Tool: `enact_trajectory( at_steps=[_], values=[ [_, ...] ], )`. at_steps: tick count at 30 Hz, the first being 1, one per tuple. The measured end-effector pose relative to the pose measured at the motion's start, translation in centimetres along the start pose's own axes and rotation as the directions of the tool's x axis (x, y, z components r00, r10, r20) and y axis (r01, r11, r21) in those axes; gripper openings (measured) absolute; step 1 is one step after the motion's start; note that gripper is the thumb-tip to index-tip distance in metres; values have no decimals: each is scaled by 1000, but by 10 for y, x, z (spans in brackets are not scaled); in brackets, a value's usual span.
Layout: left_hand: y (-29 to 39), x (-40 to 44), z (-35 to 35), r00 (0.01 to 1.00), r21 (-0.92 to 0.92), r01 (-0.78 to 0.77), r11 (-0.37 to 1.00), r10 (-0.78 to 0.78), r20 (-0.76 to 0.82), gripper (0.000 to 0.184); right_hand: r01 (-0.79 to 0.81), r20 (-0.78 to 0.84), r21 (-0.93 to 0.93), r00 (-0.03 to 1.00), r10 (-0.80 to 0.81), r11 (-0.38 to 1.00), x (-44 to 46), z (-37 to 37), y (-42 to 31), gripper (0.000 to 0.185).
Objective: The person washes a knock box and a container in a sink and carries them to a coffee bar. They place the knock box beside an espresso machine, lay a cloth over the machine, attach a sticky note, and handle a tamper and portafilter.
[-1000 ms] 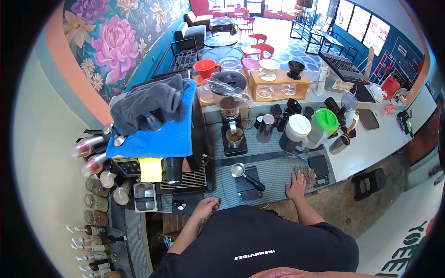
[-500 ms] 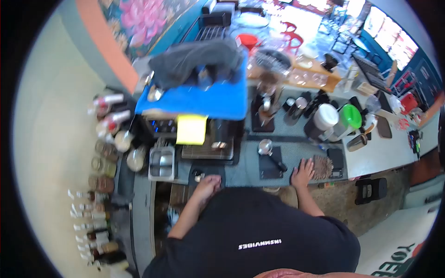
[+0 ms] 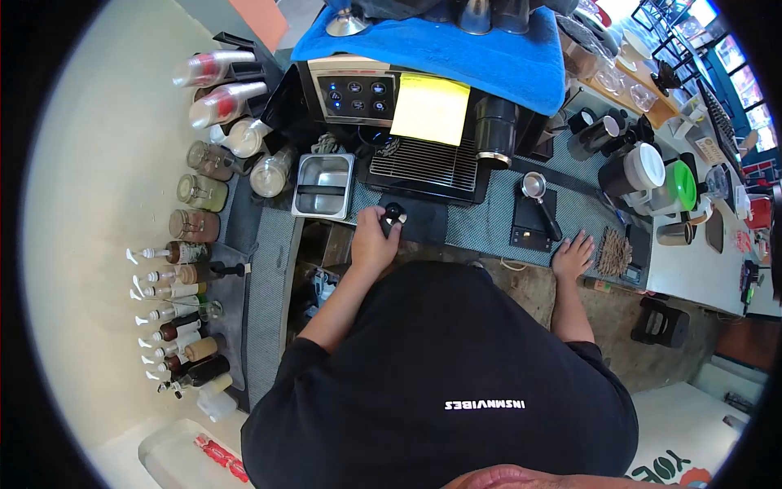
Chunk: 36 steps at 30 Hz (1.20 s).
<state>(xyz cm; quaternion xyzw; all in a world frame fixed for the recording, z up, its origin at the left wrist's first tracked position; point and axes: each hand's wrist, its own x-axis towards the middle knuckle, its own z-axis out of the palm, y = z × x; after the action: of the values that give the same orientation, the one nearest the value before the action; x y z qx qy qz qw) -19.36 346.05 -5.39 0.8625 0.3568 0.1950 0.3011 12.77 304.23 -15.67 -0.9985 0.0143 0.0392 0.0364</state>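
Note:
My left hand (image 3: 373, 243) is closed around a small black tool with a round knob, which looks like a coffee tamper (image 3: 393, 216); its lower part is hidden by my fingers. It is over a dark mat (image 3: 425, 222) in front of the espresso machine (image 3: 356, 96). My right hand (image 3: 573, 257) lies flat with fingers spread on the counter's front edge, holding nothing. Left of it, a portafilter (image 3: 534, 186) with a black handle rests on a flat black scale (image 3: 531, 237). A shaggy brown cloth (image 3: 613, 251) sits just right of this hand.
A steel knock box (image 3: 323, 184) with a dark crossbar stands left of the mat. Jars (image 3: 201, 191) and pump bottles (image 3: 187, 253) line the left wall. Lidded containers, one white-topped (image 3: 643, 167) and one green-topped (image 3: 681, 186), stand at right. A blue towel (image 3: 521, 61) covers the machine's top.
My left hand has moved onto the tamper-like tool and closed around it; before, it was beside it. The view has turned down and left. My right hand stays flat on the counter edge.

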Motion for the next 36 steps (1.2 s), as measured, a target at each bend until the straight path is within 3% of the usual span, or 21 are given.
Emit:
enact_trajectory(
  at_steps=[1,5,8,12,13,15,16,17,18,20,21,23,24,25,28,32,36],
  values=[
    [-1,7,-1,997,19,-11,1000,9,72,63,-8,9,-3,1000,8,1000,-1,-1,0,68],
    [4,32,10,961,119,28,993,-59,269,57,1,-9,-10,1000,-1,1000,1,3,3,69],
    [-3,45,24,962,145,46,988,-83,261,51,-14,52,7,999,13,1000,8,4,7,72],
    [1,42,10,981,-115,50,992,-27,190,45,189,-265,232,956,-125,954,19,13,33,63],
    [18,39,-6,977,-196,86,977,-44,210,44,306,-482,150,853,-200,940,6,-4,24,50],
    [34,30,-19,974,-337,130,932,-56,220,44,269,-272,551,953,-135,790,-23,-30,-3,47],
    [42,25,-25,950,-412,207,887,-82,300,43,192,-143,716,981,-128,671,-45,-45,-22,45],
    [54,23,-31,921,-478,281,832,-94,377,42,102,40,815,972,-232,571,-67,-57,-48,46],
    [62,22,-33,888,-537,353,766,-93,451,41,-14,202,881,915,-349,474,-90,-73,-80,47],
    [71,20,-24,815,-602,449,661,-25,580,39,-374,314,925,649,-693,68,-154,-138,-158,49],
    [74,17,-20,775,-626,498,601,17,632,39,-468,332,883,557,-761,42,-174,-149,-184,50],
    [74,8,-9,801,-686,444,576,88,592,40,-511,360,853,428,-829,107,-179,-148,-212,50],
    [68,5,-4,810,-714,415,564,128,572,41,-457,382,872,404,-831,179,-176,-136,-222,49],
    [63,8,-4,875,-660,252,708,124,468,44,-396,402,885,386,-831,244,-174,-128,-230,49],
    [41,11,-20,757,-682,581,444,14,653,49,-417,480,847,332,-812,330,-168,-117,-241,49],
    [-1,-5,-21,684,-599,626,500,17,729,53,-300,537,841,358,-764,451,-179,-118,-252,49],
    [-25,-17,-18,740,-550,511,661,-12,673,51,24,236,960,473,-849,280,-175,-85,-253,43]
  ],
)
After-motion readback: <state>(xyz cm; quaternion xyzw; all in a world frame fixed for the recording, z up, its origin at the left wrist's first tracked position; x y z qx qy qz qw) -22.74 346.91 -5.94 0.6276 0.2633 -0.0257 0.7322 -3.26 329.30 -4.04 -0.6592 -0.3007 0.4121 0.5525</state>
